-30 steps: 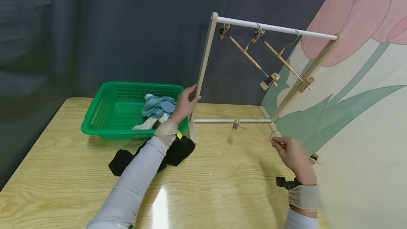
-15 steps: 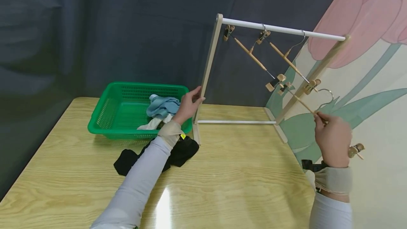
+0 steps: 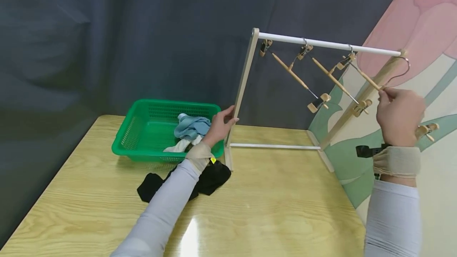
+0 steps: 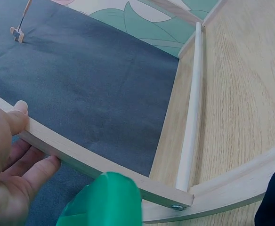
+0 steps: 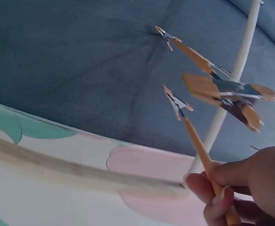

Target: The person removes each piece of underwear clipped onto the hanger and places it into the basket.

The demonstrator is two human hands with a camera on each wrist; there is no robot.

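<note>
In the head view, my left hand [image 3: 219, 127] grips the left post [image 3: 245, 72] of a small wooden clothes rack. Its thumb lies on one side of the post and the fingers on the other, as the left wrist view shows. My right hand [image 3: 401, 115] pinches a wooden clip hanger [image 3: 367, 79] by its middle. Bar and metal hook are raised at the right end of the white top rail [image 3: 314, 43], the hook overlapping the rail's end in this view. Two similar hangers, one on the left [image 3: 290, 72] and another beside it [image 3: 332, 75], hang from the rail.
A green basket [image 3: 133, 130] holds a blue cloth [image 3: 192, 127] and a white cloth [image 3: 177, 146]. Black fabric [image 3: 214, 177] lies on the wooden table [image 3: 271, 209], partly behind the left forearm. A painted wall [image 3: 440, 90] borders the rack's right side.
My right hand has lifted the hanger from low near the table up to the top rail, moving right as well. The left hand keeps its hold on the post; the head view has shifted slightly.
</note>
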